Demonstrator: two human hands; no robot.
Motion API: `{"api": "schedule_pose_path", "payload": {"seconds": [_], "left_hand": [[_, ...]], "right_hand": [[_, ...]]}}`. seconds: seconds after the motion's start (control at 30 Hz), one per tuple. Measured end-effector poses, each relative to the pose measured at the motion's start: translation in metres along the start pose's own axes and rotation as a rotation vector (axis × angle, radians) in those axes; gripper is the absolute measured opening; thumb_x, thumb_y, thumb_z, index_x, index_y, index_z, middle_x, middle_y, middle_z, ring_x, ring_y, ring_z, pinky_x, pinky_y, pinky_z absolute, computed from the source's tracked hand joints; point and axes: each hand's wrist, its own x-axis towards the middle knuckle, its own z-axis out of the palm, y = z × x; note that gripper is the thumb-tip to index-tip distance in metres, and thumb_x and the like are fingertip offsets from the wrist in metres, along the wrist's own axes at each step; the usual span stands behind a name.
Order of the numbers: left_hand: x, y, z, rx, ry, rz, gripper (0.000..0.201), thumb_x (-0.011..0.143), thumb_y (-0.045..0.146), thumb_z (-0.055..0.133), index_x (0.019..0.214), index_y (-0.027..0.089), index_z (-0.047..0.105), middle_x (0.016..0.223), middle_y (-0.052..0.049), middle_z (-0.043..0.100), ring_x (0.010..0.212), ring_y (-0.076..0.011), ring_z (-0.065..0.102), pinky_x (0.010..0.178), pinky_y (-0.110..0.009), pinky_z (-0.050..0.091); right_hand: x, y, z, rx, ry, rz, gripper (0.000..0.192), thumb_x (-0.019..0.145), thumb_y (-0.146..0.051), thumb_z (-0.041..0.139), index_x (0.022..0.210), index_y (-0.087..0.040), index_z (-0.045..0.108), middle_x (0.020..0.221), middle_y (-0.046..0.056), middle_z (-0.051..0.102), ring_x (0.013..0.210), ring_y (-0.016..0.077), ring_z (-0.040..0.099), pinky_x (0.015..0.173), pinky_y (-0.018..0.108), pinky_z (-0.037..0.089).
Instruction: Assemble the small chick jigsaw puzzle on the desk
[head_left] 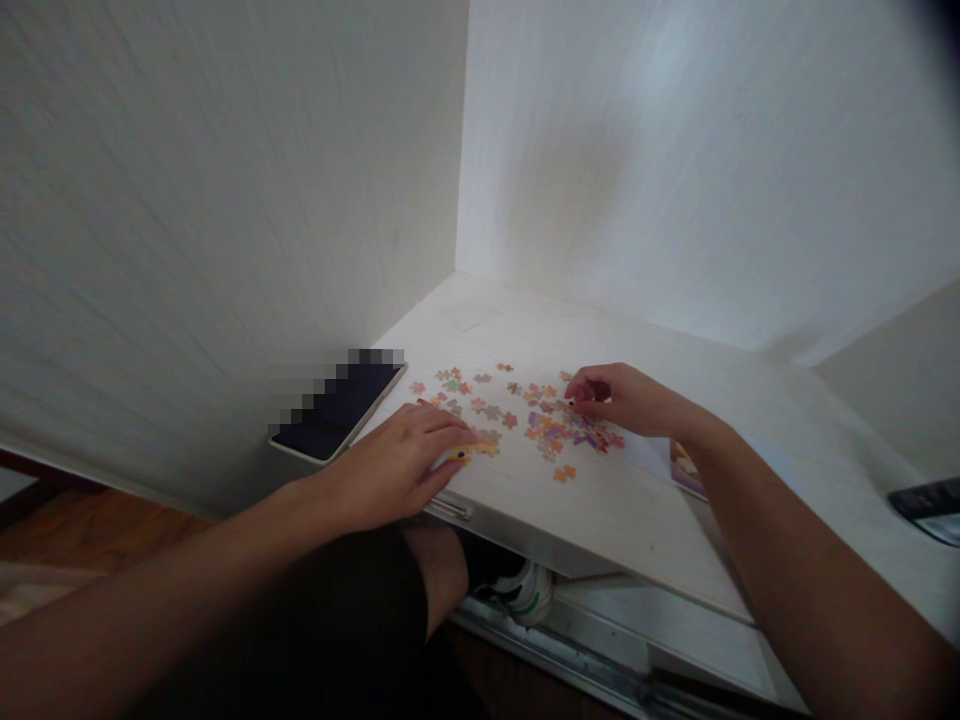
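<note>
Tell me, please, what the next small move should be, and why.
Perhaps the right hand should draw one of the crowded puzzle pieces clear, since it is right at them, while the left hand is at the yellow puzzle part.

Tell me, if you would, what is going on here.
A person is handling puzzle pieces on a white tabletop. The left hand is at some yellow pieces near the front edge. The right hand is at a cluster of mixed pieces; whether it grips one is unclear. Other pieces lie scattered between the hands.
</note>
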Motion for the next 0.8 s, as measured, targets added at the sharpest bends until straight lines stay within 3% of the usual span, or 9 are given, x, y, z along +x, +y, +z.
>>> {"api": "schedule_pose_path", "payload": {"seconds": [0.13,0.23,0.4,0.57,0.8], "left_hand": [[0.001,0.0,0.0,-0.01,-0.02,0.021,0.029,0.098,0.024,0.048,0.121,0.019,0.066,0.121,-0.011,0.065,0.113,-0.0239,0.059,0.102,-0.042,0.045],[0.002,0.001,0.001,-0.005,-0.035,0.036,0.029,0.099,0.022,0.046,0.119,0.017,0.066,0.122,-0.01,0.066,0.114,-0.0232,0.059,0.106,-0.042,0.043],[0.003,0.002,0.002,-0.003,-0.043,0.051,0.026,0.099,0.021,0.048,0.114,0.016,0.068,0.12,-0.01,0.067,0.113,-0.023,0.06,0.105,-0.043,0.043],[0.003,0.001,0.002,-0.018,-0.018,0.061,0.024,0.097,0.019,0.051,0.113,0.018,0.069,0.118,-0.01,0.068,0.112,-0.0219,0.06,0.103,-0.041,0.045],[0.004,-0.001,0.003,-0.005,-0.018,0.069,0.023,0.097,0.02,0.051,0.11,0.018,0.069,0.119,-0.01,0.068,0.113,-0.0224,0.06,0.105,-0.041,0.043]], "right_hand": [[-0.001,-0.022,0.018,0.35,0.017,-0.03,0.025,0.079,-0.043,0.069,0.088,-0.019,0.063,0.074,0.001,0.065,0.064,0.0132,0.057,0.058,0.027,0.046],[-0.004,-0.052,0.041,0.438,-0.004,-0.075,0.021,0.08,-0.037,0.07,0.09,-0.02,0.063,0.08,0.003,0.068,0.069,0.0145,0.06,0.063,0.029,0.049],[-0.012,-0.086,0.068,0.219,0.047,-0.259,0.007,0.086,-0.023,0.063,0.091,-0.02,0.068,0.087,0.003,0.071,0.077,0.0142,0.063,0.073,0.029,0.05],[-0.012,-0.086,0.073,0.015,0.063,-0.351,0.011,0.089,-0.019,0.061,0.093,-0.022,0.07,0.086,0.001,0.07,0.076,0.013,0.061,0.075,0.029,0.046],[-0.014,-0.083,0.073,-0.005,0.04,-0.399,0.013,0.089,-0.029,0.064,0.096,-0.021,0.072,0.094,0.006,0.067,0.082,0.0158,0.061,0.076,0.03,0.048]]}}
